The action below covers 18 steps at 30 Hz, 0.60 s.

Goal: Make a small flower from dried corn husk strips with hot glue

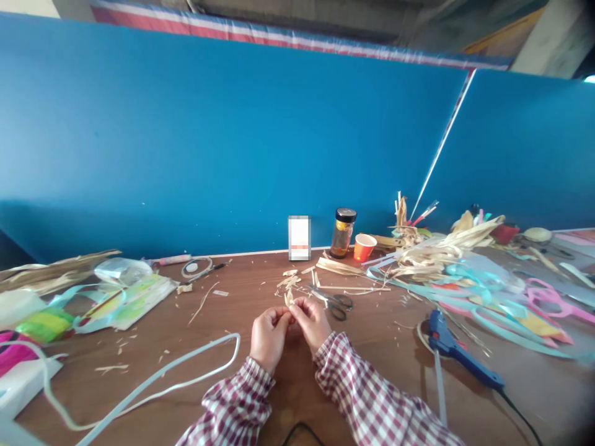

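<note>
My left hand (270,337) and my right hand (312,322) meet above the middle of the table, fingertips pinched together. Between them is a small piece of pale dried husk (289,298), its upper end sticking up past the fingers. The rest of it is hidden by my fingers. Both hands are closed on this piece. Just beyond them lie loose husk scraps (290,278). Black-handled scissors (339,305) rest on the table to the right of my right hand.
A blue glue gun (460,350) lies at right, near pink scissors (551,298) and a heap of dried husks (437,254). An orange paper cup (365,248) and a black-lidded jar (343,234) stand at the back. A white cable (176,371) loops at left.
</note>
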Available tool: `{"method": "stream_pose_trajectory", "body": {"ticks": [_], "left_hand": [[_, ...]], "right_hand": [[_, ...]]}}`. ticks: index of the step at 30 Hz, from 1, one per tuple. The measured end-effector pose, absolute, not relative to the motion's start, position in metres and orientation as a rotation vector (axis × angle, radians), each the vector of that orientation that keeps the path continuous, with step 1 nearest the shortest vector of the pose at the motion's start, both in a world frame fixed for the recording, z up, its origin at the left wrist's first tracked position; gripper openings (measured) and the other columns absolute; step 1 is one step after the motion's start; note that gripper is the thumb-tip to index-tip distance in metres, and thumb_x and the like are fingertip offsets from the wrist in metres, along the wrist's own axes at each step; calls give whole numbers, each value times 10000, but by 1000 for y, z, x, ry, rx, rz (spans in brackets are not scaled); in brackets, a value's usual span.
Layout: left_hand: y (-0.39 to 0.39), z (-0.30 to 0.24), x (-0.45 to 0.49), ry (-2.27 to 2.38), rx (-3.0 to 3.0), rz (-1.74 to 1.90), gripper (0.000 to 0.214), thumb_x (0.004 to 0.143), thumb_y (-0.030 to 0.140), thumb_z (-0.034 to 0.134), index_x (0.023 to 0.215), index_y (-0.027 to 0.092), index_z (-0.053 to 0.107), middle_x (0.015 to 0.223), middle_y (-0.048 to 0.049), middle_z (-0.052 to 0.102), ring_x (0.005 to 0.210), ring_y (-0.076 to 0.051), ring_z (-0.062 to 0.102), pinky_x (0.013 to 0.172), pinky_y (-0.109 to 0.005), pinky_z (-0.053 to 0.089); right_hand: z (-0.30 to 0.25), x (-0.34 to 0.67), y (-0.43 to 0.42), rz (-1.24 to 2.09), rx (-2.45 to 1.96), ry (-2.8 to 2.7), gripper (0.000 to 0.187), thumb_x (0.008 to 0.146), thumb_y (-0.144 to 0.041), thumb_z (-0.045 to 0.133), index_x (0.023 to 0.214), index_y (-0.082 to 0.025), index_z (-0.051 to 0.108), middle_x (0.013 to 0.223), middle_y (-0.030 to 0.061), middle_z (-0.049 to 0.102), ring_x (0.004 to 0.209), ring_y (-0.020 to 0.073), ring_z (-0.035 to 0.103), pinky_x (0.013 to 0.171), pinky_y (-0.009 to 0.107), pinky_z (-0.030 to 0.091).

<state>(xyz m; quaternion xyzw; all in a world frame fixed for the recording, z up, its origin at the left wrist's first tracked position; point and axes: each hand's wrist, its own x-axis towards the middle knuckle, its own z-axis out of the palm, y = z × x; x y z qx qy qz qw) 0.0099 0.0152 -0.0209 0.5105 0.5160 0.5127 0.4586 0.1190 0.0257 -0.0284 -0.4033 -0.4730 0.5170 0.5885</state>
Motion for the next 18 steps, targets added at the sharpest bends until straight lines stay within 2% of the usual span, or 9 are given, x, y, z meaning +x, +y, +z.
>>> {"method": "stream_pose_trajectory", "body": {"ticks": [5,10,18], "left_hand": [[15,-20,11,1244,1150,1264,244,653,324,658,780,118,681,540,-5,620,475,-115,535,467,-204,420],[17,-23,12,1196,1044,1272,306,627,373,684,800,120,669,641,-30,667,469,-89,528,462,-190,426],[16,-26,11,1189,1093,1276,307,637,384,676,791,119,673,578,-16,641,447,-97,511,424,-190,388]], "right_hand": [[-32,122,29,1258,-957,-1082,207,693,-367,671,687,-169,611,571,-12,589,517,117,523,507,249,419],[-33,121,29,1312,-939,-978,233,653,-387,702,740,-177,650,581,-17,595,525,115,528,477,235,409],[-37,120,31,1307,-950,-954,273,612,-415,729,686,-169,636,539,-14,596,495,129,543,476,260,434]]}}
